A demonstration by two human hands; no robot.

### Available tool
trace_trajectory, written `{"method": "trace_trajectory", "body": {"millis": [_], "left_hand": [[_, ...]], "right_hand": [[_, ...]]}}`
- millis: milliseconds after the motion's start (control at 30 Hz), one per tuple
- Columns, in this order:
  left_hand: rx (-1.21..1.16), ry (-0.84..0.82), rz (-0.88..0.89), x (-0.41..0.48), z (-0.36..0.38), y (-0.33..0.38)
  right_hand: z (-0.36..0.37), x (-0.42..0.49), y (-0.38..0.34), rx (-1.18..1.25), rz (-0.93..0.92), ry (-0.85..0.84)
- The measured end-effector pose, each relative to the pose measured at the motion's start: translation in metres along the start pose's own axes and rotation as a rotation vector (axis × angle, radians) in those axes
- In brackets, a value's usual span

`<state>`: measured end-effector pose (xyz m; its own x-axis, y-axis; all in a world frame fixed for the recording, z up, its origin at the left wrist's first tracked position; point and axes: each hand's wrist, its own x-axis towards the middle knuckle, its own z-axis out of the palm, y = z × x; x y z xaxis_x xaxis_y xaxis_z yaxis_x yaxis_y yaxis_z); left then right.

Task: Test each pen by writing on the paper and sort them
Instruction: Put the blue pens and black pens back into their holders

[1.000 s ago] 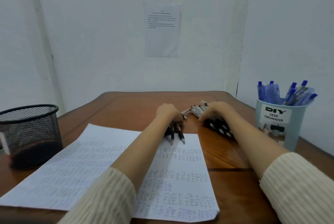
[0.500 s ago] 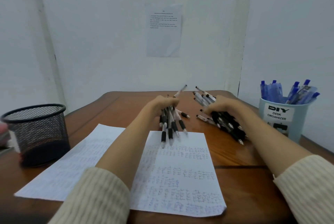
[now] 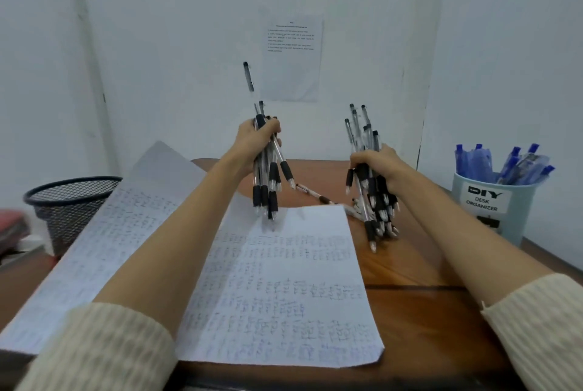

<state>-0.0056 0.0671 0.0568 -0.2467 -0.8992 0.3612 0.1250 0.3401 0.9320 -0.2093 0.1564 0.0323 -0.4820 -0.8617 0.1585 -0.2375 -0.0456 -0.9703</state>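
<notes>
Nearest on the table [image 3: 410, 311], two sheets of paper [image 3: 284, 289] were seen lying side by side, both already covered from near edge to far edge with rows of faint blue scribbles. From that, much testing was judged to have been done, and little blank space was left for more.

Above the far edge of the right sheet, the left hand [image 3: 257, 141] was held raised, its grip closed fully around a bundle of black-grip pens [image 3: 266, 185], tips pointing down and hanging clear of the paper. One pen in it stuck up well above the rest. To the right, the right hand [image 3: 378, 166] was likewise clenched around a larger bundle of the same pens [image 3: 377, 207], tips down, just above the bare wood beside the sheet.

Just beyond the bundles, a few loose pens [image 3: 310, 193] lay on the table, ungathered.

At the far left a black mesh bin [image 3: 71, 201] stood, its contents hidden. At the far right a pale blue desk organizer [image 3: 492, 210] was already holding blue pens [image 3: 501, 165]. The black-grip pens were judged not yet sorted, since none was seen in either container.
</notes>
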Motion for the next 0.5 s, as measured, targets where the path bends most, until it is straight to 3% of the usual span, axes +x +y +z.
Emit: {"method": "trace_trajectory", "body": {"millis": [167,333,500], "left_hand": [[-0.025,0.071,-0.068,-0.006,-0.012,-0.032],[-0.078,0.240,-0.071,-0.001,-0.023,-0.040],[-0.019,0.127,-0.230,-0.005,-0.022,-0.045]], "right_hand": [[0.002,0.000,0.004,0.153,0.059,0.037],[0.002,-0.008,0.004,0.153,0.111,-0.036],[0.002,-0.010,0.008,0.070,0.268,-0.110]]}}
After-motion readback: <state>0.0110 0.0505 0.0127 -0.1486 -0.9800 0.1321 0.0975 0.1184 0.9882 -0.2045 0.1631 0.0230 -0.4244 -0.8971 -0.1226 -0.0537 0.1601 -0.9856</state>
